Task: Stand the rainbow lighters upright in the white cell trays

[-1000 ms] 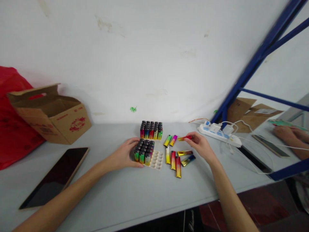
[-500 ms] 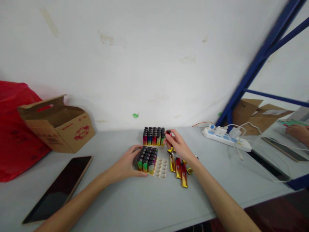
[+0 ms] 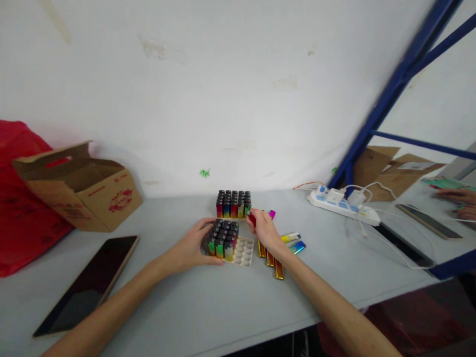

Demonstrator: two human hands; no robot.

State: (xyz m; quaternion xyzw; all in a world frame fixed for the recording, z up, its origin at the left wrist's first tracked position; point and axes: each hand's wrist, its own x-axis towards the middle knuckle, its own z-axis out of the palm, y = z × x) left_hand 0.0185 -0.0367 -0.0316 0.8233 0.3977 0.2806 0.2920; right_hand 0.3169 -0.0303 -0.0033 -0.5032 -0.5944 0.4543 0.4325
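My left hand (image 3: 189, 250) curls round the left side of a pale tray (image 3: 244, 252), with its thumb in front and its fingers behind. Upright lighters (image 3: 223, 237) with black tops fill the tray's left part, while round hollows show at its right. Pinched in my right hand (image 3: 267, 232) is a red lighter (image 3: 252, 218), raised above the tray's back right corner. A second block of standing lighters (image 3: 233, 204) is just behind. Loose shiny lighters (image 3: 278, 270) in gold, yellow, blue and pink lie to the right, partly hidden by my right hand and forearm.
A dark tablet (image 3: 87, 282) lies at the left, near an open cardboard box (image 3: 107, 198) and a red bag (image 3: 26, 198). A white power strip (image 3: 342, 207) with cables sits at the right, by a blue metal frame (image 3: 386, 104). Another person's hands (image 3: 463, 201) appear at the far right.
My right hand has moved left and slightly down with the red lighter, towards the tray. My left hand keeps its place at the tray. The whole view has shifted slightly.
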